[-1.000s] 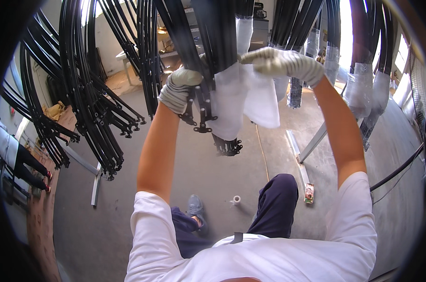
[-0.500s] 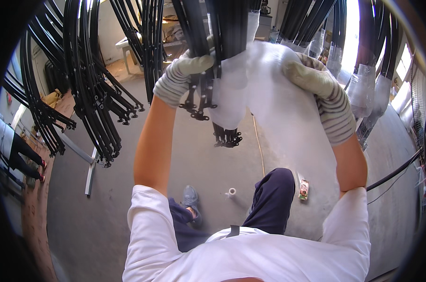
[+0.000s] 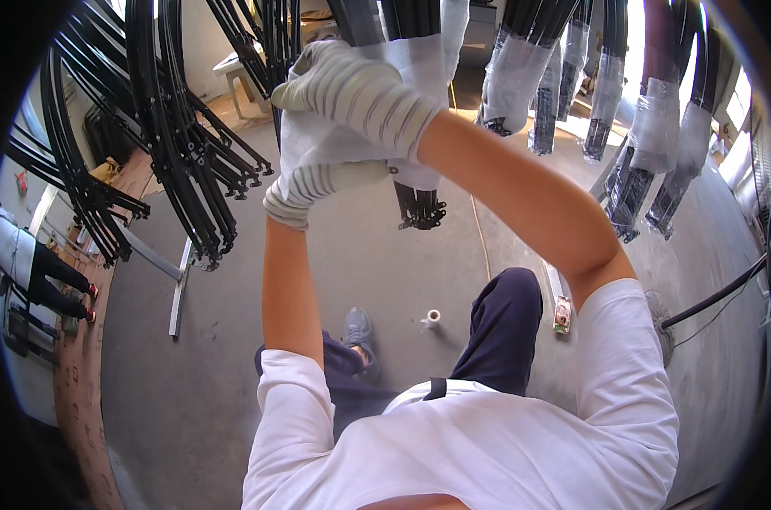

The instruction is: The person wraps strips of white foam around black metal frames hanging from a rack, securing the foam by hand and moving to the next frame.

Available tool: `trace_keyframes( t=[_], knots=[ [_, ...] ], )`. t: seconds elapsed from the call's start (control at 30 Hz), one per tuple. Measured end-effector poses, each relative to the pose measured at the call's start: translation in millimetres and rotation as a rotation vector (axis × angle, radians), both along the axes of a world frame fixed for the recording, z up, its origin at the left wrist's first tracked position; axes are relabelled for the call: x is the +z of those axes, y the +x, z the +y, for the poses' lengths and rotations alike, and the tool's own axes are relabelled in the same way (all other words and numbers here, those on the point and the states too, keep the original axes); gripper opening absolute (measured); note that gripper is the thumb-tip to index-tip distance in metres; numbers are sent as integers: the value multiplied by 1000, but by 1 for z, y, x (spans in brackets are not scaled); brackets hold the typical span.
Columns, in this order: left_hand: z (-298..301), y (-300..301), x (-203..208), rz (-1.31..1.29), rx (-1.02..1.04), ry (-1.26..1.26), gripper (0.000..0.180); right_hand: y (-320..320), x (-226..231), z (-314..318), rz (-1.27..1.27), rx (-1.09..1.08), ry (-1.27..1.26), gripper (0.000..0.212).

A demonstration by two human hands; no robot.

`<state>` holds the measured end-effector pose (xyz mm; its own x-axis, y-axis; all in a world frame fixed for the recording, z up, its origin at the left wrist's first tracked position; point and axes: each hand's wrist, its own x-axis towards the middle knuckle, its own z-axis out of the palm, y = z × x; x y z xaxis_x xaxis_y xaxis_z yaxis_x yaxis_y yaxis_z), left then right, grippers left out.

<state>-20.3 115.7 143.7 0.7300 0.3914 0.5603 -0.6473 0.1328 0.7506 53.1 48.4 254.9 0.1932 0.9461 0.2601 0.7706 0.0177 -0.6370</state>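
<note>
Both of my hands wear striped knit gloves and are at a hanging bundle of black metal strips [image 3: 356, 24]. A white wrapping sheet [image 3: 305, 140] is folded around this bundle, hiding its lower part. My right hand [image 3: 351, 89] reaches across to the left, its fingers curled over the sheet's upper part at the bundle's left side. Just below, my left hand [image 3: 330, 183] presses the sheet from the near side, fingers pointing right and closed against it. Right behind hangs another bundle in white wrap [image 3: 419, 64], its black perforated ends [image 3: 419, 208] sticking out below.
Unwrapped black strips [image 3: 177, 161] hang at the left; wrapped bundles [image 3: 649, 140] hang at the right. On the grey floor [image 3: 224, 408] are a white roll [image 3: 432, 318], a small printed packet [image 3: 562, 314] and a metal bar [image 3: 180, 293]. Another person [image 3: 41, 268] stands far left.
My right hand has swung from the right across to the left, drawing the loose sheet around the bundle. My left hand has moved lower, and the sheet no longer spreads out to the right.
</note>
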Motion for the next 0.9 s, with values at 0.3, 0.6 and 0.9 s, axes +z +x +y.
trace_keyframes(
  t=[0.3, 0.6, 0.9],
  knots=[
    [-11, 1, -25, -126, 158, 99, 46, 3, 36, -56, 410, 396, -240, 42],
    [-18, 27, -96, -183, 765, 441, 22, -24, 22, -47, 638, 324, -102, 24],
    [-69, 48, -43, -414, 529, -79, 26, -21, -14, 21, -204, -83, -11, 30]
  ],
)
